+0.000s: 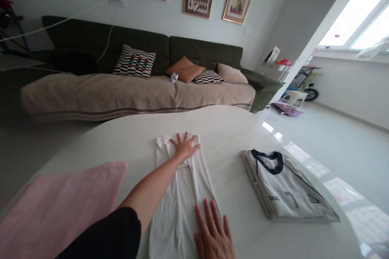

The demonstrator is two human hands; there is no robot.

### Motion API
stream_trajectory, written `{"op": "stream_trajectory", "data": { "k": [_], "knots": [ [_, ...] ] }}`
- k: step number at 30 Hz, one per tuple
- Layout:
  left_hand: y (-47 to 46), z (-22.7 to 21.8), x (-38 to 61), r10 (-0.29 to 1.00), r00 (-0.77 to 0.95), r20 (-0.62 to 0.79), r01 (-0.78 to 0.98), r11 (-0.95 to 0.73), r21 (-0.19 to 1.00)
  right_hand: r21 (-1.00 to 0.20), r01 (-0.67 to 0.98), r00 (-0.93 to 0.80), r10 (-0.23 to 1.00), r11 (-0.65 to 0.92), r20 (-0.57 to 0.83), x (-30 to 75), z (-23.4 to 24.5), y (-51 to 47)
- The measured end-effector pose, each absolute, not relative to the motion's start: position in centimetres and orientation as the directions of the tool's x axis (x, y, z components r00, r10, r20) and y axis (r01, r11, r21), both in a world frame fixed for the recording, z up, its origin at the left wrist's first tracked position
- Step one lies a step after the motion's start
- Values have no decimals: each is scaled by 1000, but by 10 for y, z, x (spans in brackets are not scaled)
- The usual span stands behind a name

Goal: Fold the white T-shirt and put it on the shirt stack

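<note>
Currently, white garment (165, 218): apparently being smoothed.
Left hand (184, 148): spread on far end, nothing gripped.
Right hand (214, 232): laid flat, unclenched.
Next move: edge grip probably needed.

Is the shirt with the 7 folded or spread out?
Folded: the shirt lies in a compact shape, with layered edges showing.

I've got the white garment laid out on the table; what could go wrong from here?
The white garment already shows creases, so sliding the left hand or right hand might bunch it.
The black sleeve overlaps the pink cloth in view and, if touching, could drag it.
A wide sweep rightward may disturb the folded stack.
</note>
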State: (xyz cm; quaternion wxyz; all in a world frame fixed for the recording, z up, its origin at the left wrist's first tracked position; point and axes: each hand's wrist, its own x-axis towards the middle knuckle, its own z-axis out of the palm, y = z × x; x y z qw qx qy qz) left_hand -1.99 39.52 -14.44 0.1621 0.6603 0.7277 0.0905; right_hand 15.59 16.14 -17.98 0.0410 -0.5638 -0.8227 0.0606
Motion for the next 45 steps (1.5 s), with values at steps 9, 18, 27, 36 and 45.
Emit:
{"op": "stream_trajectory", "data": {
  "k": [9, 18, 27, 36, 45],
  "knots": [
    [394, -132, -26, 997, -35, -63, 941, 54, 334, -198, 902, -405, 910, 383, -87, 158, -170, 162],
    [335, -149, -60, 985, -170, -16, 941, 167, 295, -191, 907, -400, 909, 375, -119, 156, -162, 160],
    [357, -146, -72, 987, -159, -36, 939, 163, 303, -193, 912, -388, 914, 362, -120, 156, -159, 158],
    [299, -110, -36, 984, -145, 101, 951, 111, 287, -167, 914, -388, 918, 370, -87, 153, -149, 154],
    [112, -144, 0, 995, 95, 9, 946, -93, 311, -157, 915, -386, 921, 373, -62, 153, -148, 152]
  ]
}}
